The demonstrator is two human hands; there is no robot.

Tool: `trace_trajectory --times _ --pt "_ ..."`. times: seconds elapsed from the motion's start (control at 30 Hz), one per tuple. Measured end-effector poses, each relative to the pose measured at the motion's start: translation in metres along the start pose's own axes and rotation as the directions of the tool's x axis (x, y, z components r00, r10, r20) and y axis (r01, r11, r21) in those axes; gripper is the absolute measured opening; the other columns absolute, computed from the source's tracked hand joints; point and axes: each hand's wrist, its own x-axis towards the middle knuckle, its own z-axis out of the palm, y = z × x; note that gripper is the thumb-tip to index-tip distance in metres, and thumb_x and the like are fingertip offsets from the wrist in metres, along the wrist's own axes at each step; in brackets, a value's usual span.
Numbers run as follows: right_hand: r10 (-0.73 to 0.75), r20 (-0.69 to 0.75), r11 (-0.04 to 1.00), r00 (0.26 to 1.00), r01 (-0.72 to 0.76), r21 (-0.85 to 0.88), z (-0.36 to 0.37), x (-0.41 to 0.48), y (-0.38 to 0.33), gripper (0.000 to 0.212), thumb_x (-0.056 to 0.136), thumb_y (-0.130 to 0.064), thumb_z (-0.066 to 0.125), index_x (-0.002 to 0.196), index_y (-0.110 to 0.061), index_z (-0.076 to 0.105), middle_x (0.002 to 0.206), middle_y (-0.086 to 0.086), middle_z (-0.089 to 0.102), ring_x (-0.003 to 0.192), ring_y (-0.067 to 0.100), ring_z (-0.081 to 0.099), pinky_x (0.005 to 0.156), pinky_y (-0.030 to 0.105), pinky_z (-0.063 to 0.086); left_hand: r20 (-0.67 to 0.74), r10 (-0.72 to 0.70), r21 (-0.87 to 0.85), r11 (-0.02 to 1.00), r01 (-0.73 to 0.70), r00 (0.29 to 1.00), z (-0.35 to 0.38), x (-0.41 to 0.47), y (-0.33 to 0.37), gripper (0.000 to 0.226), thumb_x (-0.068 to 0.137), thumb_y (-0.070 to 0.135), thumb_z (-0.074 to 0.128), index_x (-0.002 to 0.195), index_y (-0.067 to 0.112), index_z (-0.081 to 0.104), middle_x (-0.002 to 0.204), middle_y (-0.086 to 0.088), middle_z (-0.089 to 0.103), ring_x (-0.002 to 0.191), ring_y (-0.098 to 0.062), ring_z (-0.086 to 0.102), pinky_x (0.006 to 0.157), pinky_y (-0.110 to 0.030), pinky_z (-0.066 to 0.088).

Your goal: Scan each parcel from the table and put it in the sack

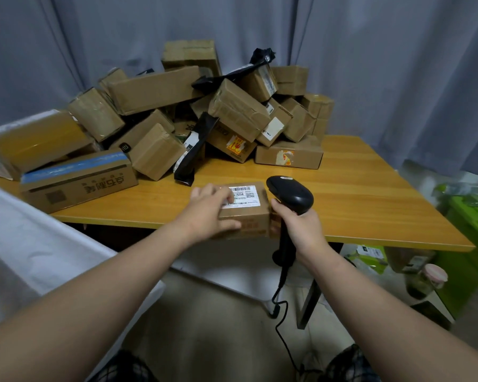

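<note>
Small parcel [246, 213] at table's [370, 194] near edge, long axis left-right, label up: left hand [209, 209] grips its left end, right hand [301, 230] holds scanner [290, 195] just beside its right end, white sack [39, 244] to the left.

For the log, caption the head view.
Left hand grips a labelled parcel on the table; right hand holds the scanner.

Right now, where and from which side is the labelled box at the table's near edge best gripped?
Probably its left end, from the left. The box lies flat at the table edge, so top and near face can be pinched, as the left hand does. The scanner in the right hand crowds its right side; the label faces up and should stay uncovered.
</note>
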Motion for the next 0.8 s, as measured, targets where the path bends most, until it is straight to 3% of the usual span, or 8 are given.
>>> trace_trajectory --times 0.1,0.17,0.27,0.33,0.43,0.53,0.67,0.8 --pt "0.008 0.012 1.0 1.0 -0.008 -0.013 -0.002 -0.004 0.004 0.019 0.087 -0.021 0.071 0.105 -0.023 0.066 0.101 0.001 0.071 0.101 0.021 0.065 0.084 0.039 0.057 -0.143 -0.058 -0.184 0.983 0.031 0.988 0.004 -0.001 -0.004 0.032 0.094 0.045 0.053 0.114 0.02 0.057 0.124 -0.004 0.046 0.124 -0.024 0.036 0.097 -0.033 0.034" --pt "0.012 0.003 1.0 1.0 -0.012 -0.008 -0.003 -0.004 0.004 0.021 0.087 -0.02 0.071 0.107 -0.022 0.064 0.101 0.0 0.07 0.101 0.02 0.064 0.082 0.036 0.057 -0.153 -0.195 -0.226 0.961 0.158 0.969 0.0 0.004 -0.008 0.045 0.093 0.043 0.056 0.13 0.019 0.05 0.137 -0.008 0.039 0.132 -0.027 0.032 0.106 -0.037 0.031" --pt "0.019 -0.017 1.0 1.0 -0.02 -0.009 -0.001 -0.004 0.003 0.024 0.086 -0.021 0.072 0.109 -0.02 0.065 0.102 0.0 0.07 0.103 0.02 0.064 0.086 0.036 0.055 0.144 -0.412 -0.4 0.807 0.434 0.9 -0.005 0.009 -0.018 0.091 0.083 0.055 0.064 0.153 0.018 0.02 0.156 -0.01 0.025 0.141 -0.031 0.027 0.113 -0.045 0.027" --pt "0.011 -0.017 1.0 1.0 -0.012 -0.014 0.0 -0.004 0.004 0.025 0.085 -0.022 0.073 0.109 -0.021 0.066 0.103 0.0 0.07 0.104 0.018 0.062 0.091 0.036 0.051 0.286 -0.418 -0.466 0.725 0.506 0.862 -0.002 0.008 -0.019 0.091 0.083 0.059 0.062 0.153 0.017 0.02 0.155 -0.008 0.033 0.139 -0.03 0.032 0.112 -0.043 0.026" --pt "-0.018 -0.018 1.0 1.0 0.018 0.008 0.0 -0.006 0.004 0.018 0.085 -0.02 0.072 0.1 -0.028 0.065 0.103 -0.004 0.069 0.103 0.011 0.061 0.092 0.031 0.047 0.241 -0.347 -0.594 0.686 0.42 0.906 0.006 0.008 -0.02 0.077 0.084 0.046 0.067 0.146 0.026 0.026 0.13 0.003 0.054 0.123 -0.023 0.049 0.109 -0.038 0.029" --pt "-0.051 -0.018 0.999 0.999 0.051 0.017 -0.001 -0.005 0.003 0.017 0.086 -0.018 0.071 0.095 -0.031 0.063 0.1 -0.008 0.069 0.1 0.007 0.061 0.086 0.025 0.047 0.128 -0.294 -0.774 0.568 0.281 0.947 0.012 0.008 -0.022 0.06 0.082 0.03 0.073 0.126 0.03 0.032 0.109 -0.003 0.067 0.096 -0.019 0.066 0.102 -0.039 0.046" --pt "-0.171 -0.063 0.971 0.983 0.158 -0.178 -0.005 -0.003 0.004 0.02 0.082 -0.02 0.075 0.097 -0.027 0.063 0.097 -0.004 0.068 0.096 0.009 0.06 0.078 0.02 0.046 -0.046 -0.264 -0.816 0.566 0.116 0.963 0.013 0.009 -0.02 0.06 0.082 0.023 0.075 0.125 0.032 0.034 0.112 0.002 0.059 0.101 -0.014 0.063 0.085 -0.034 0.056" --pt "-0.197 -0.017 0.949 0.98 0.186 -0.256 -0.008 -0.008 0.001 0.029 0.08 -0.022 0.078 0.107 -0.017 0.068 0.094 0.002 0.07 0.091 0.015 0.064 0.083 0.035 0.052 -0.102 -0.285 -0.767 0.633 0.107 0.953 0.011 0.008 -0.025 0.092 0.056 0.057 0.081 0.133 0.056 0.028 0.138 -0.002 0.046 0.115 -0.025 0.058 0.092 -0.048 0.054"
